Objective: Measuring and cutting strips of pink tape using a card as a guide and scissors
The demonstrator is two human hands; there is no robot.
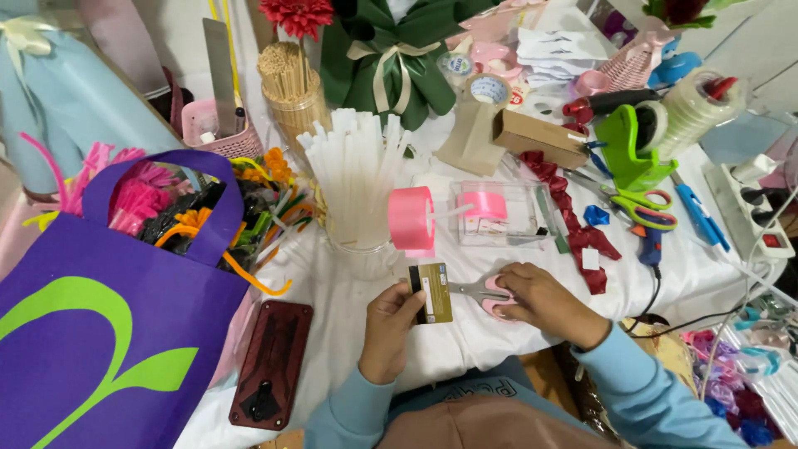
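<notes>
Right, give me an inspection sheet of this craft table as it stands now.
Surface: table under a white cloth, crowded.
Job's things: gold card upright in the left hand; pink-handled scissors in the right hand, blades at the card's edge.
Clutter: pink ribbon roll, clear box with another pink roll, cup of white sticks, purple bag of pipe cleaners, green tape dispenser, red ribbon, green-handled scissors.
Hands: both closed on their things.
Cables: black cord from the blue glue gun; white power strip at right.
Surroundings: green wrapped bouquet, red flower behind.
</notes>
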